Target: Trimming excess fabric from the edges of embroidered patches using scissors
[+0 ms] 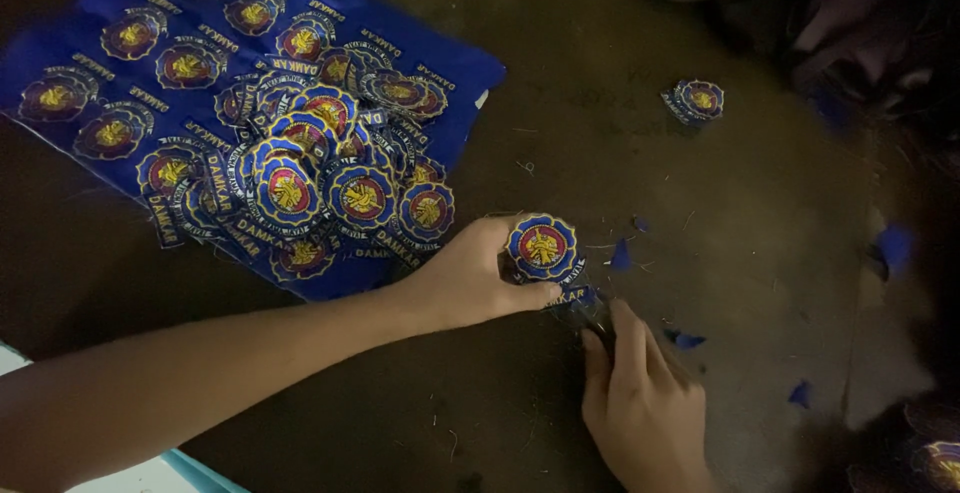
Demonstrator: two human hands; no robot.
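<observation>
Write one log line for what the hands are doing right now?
left hand: holds round patch | right hand: at patch's lower edge, tool unclear | patch pile: left | floor

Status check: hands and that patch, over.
Left hand grips round embroidered patch. Right hand at patch's lower edge, tool unclear. Patch pile left, blue scraps nearby.

A heap of patches (320,168) lies on a cloth sheet (450,63) at the far left of the surface (600,123). One patch (542,247) sits right of the heap; another patch (697,100) lies far right. Scraps (688,339) scatter near right.
</observation>
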